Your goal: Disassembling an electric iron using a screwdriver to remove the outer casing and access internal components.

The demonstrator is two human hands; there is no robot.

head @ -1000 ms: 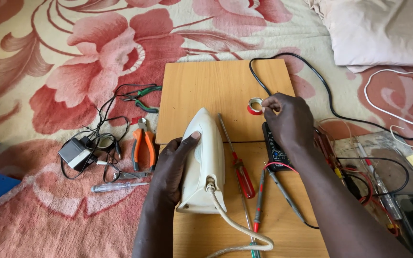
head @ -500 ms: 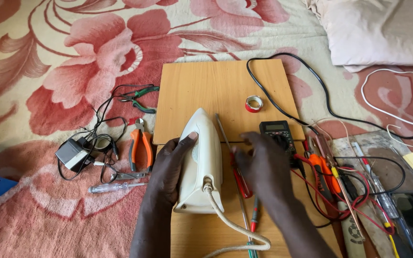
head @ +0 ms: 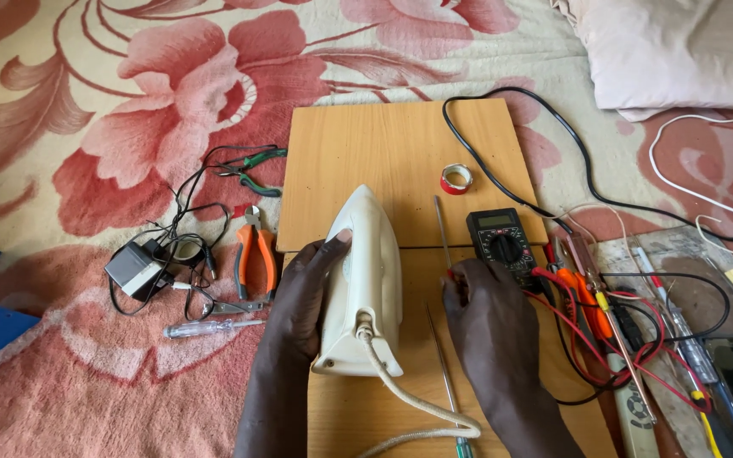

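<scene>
A cream-white plastic clothes iron is laid flat on a light brown wooden board, near the board's near edge and left of its middle, with the pointed tip turned toward the far edge and a pale braided cord trailing off the near edge. The iron's left flank is gripped by the left hand, whose fingers are curled against the body and whose thumb is pressed up near the tip. The red handle of a long thin-shafted screwdriver, lying just right of the iron with its shaft pointed toward the far edge, is closed upon by the right hand; the handle itself is mostly hidden under the fingers. A black digital multimeter with a round dial is set at the board's right edge, touching the right hand's far side, and a small roll of red tape is seen beyond it toward the far right corner. A black cable is looped over that corner. Off the board's left edge, on the red-flowered carpet, orange-handled pliers, green-handled pliers, a clear-handled tester screwdriver and a small grey adapter with tangled black leads are spread
</scene>
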